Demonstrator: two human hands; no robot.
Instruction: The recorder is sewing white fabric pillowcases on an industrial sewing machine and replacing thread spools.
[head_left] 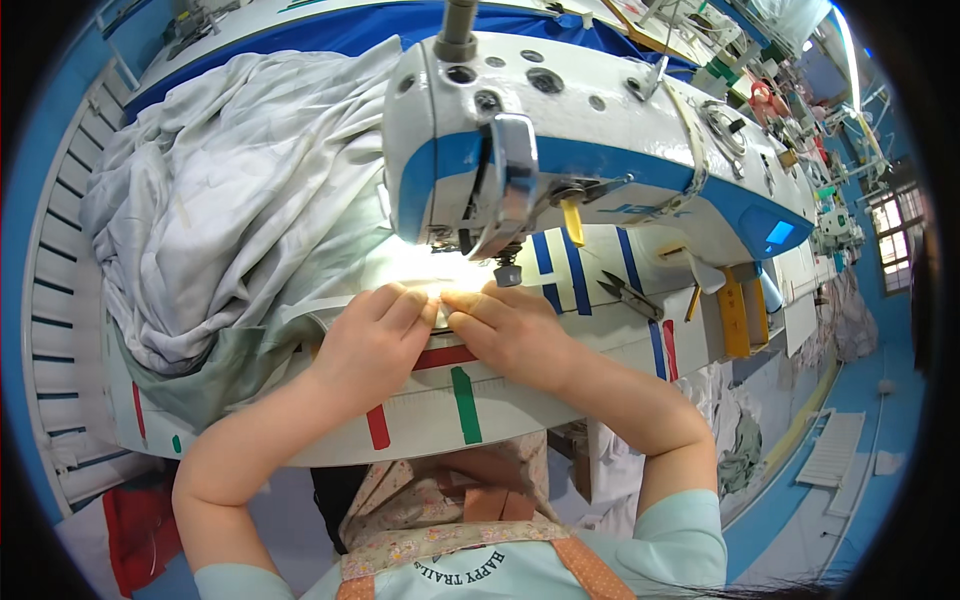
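Observation:
Both hands meet just in front of the needle area of a white and blue sewing machine [600,150]. The fingers of my left hand [378,325] are pinched together on the edge of a pale grey-green fabric [240,170]. Close beside it, my right hand [512,332] is also closed, fingertips pressed on the same edge. Bright lamp light washes out the cloth at the fingertips, so its fold there is hard to make out. Most of the fabric lies in a loose heap left of the machine head.
Thread snips [630,296] lie on the table right of my right hand. Coloured tape strips [465,405] mark the white tabletop [530,425]. A yellow holder [737,315] stands at the right. A white slatted rack [60,290] is at the left.

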